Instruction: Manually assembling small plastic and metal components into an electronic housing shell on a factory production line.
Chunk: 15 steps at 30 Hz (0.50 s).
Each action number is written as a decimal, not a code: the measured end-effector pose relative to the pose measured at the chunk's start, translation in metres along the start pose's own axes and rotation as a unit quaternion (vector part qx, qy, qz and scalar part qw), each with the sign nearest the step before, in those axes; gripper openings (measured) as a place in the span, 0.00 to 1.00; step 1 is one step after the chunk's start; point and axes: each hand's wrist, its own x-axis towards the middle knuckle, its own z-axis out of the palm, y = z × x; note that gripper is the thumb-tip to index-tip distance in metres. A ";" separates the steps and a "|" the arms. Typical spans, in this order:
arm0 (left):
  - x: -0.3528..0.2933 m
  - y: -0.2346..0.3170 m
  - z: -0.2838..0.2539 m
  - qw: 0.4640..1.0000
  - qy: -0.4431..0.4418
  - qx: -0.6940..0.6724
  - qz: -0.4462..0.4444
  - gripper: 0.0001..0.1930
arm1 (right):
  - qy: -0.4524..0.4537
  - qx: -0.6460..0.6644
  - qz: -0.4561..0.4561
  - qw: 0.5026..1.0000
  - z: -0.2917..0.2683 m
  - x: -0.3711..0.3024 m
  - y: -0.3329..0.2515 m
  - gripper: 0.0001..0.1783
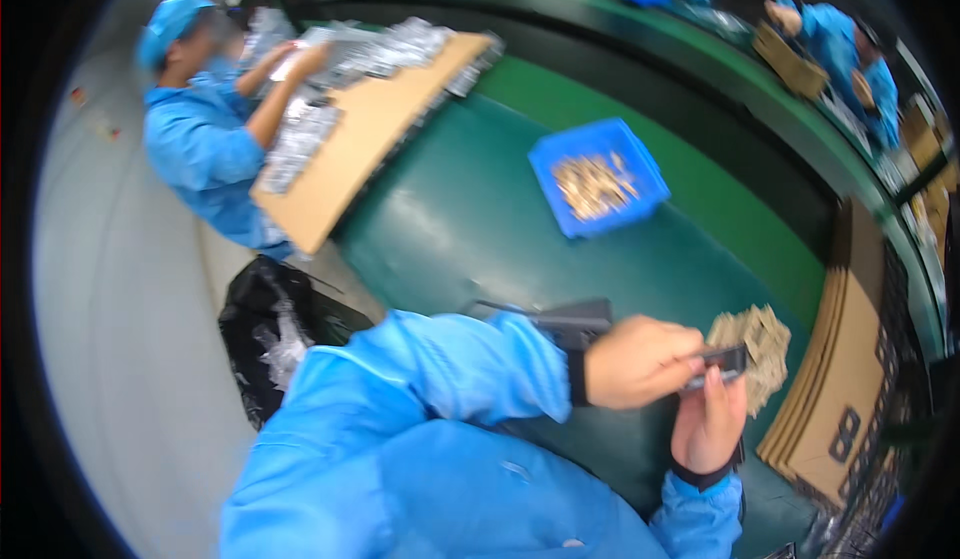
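Note:
My left hand point(640, 362) is closed on one end of a small dark flat part point(722, 363) held just above the green table point(470, 219). From below, my right hand point(708, 421) reaches up, its fingers pinching the same part. Right behind the part lies a pile of small tan pieces point(760, 347). Both my sleeves are bright blue, with a dark band at each wrist.
A blue bin point(598, 176) of tan pieces sits mid-table. A dark flat tool point(565, 317) lies by my left sleeve. Stacked cardboard trays point(835, 379) stand at right. A person in blue point(205, 124) works at a cardboard board point(370, 129) with silvery bags, far left. A black bag point(265, 329) hangs below.

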 end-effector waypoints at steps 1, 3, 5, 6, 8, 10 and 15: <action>-0.002 -0.004 0.007 1.000 0.025 0.011 0.008 0.07 | -0.002 0.013 0.004 1.000 -0.007 -0.002 0.004 0.15; -0.003 -0.005 0.018 0.998 0.058 0.024 0.008 0.07 | 0.029 0.007 0.007 1.000 0.001 0.002 0.002 0.14; -0.001 0.007 0.012 0.997 0.066 0.028 -0.013 0.14 | 0.007 -0.016 -0.008 1.000 -0.008 0.009 -0.001 0.15; 0.000 0.007 0.010 0.996 0.085 -0.001 -0.001 0.17 | 0.009 -0.029 -0.022 0.999 -0.016 0.012 0.000 0.16; 0.005 0.002 0.010 0.986 0.150 0.037 0.061 0.19 | -0.036 -0.107 0.037 0.993 -0.034 0.020 -0.006 0.14; 0.005 0.004 -0.002 0.995 0.099 0.012 0.009 0.18 | -0.083 -0.195 0.093 0.973 -0.036 0.021 -0.002 0.13; 0.009 -0.008 -0.007 0.996 0.014 -0.054 -0.076 0.11 | -0.099 -0.307 -0.023 0.946 -0.030 0.024 0.015 0.07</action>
